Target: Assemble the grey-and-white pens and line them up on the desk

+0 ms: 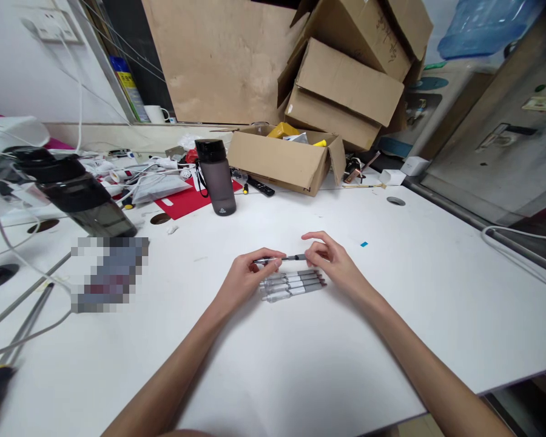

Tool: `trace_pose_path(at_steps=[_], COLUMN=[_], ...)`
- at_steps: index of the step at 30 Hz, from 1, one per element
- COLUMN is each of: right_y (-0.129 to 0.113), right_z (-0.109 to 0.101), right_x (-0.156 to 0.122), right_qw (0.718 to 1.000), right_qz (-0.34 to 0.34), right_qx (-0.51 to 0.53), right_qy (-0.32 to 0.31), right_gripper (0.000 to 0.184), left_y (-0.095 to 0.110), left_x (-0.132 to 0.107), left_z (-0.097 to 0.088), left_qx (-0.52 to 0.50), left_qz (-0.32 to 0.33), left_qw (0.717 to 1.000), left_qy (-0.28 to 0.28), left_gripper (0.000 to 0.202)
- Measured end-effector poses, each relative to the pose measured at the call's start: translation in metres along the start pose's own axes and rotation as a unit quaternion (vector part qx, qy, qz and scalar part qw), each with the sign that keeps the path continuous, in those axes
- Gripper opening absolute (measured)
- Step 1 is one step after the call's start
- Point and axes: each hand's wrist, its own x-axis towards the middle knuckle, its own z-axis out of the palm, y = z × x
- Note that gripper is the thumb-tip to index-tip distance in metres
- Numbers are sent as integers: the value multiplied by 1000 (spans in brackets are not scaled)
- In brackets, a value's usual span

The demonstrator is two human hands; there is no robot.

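Two hands sharing one slim grey-and-clear plastic pen (279, 259), long axis lying left-right: left hand (246, 280) pinching clear end, right hand (330, 261) pinching grey end (both closed on it). Hovering just above row of matching grey pens (292, 285) on white tabletop (300, 364).

A pixelated patch (110, 274) near the worktop's left edge hides whatever lies there. The pen (279, 259) held between both hands is too thin to tell its tip. The bottle (482, 24) top right is cut off by the frame.
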Motion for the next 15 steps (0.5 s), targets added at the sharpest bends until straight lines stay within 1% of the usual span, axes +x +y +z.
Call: trace_pose_path(at_steps=[3,4,8,9,13,15], right_y=[2,2,1,1,1,2], right_z=[0,0,-1,0,1,2], right_x=[-1,-1,-2,-2,-2,-2], right_qw=[999,999,1000,1000,999,1000], right_qz=[41,37,-20,-22,23,18], right_qx=[8,6,-8,-7,3,-1], right_qy=[-12,-13,-15,-19,-24,-21], right_gripper=[29,28,22,22,25,24], left_y=[1,1,1,1,1,1], left_x=[0,0,0,0,0,0], left_z=[1,1,0,0,0,0], left_qx=[2,1,-4,-5,-3,-2], left_qz=[6,4,-3,-3,-1,-4], left_qw=[1000,1000,1000,1000,1000,1000], left_qy=[-12,-14,-9,-8,-9,-5], left_gripper=[35,35,35,34,34,33])
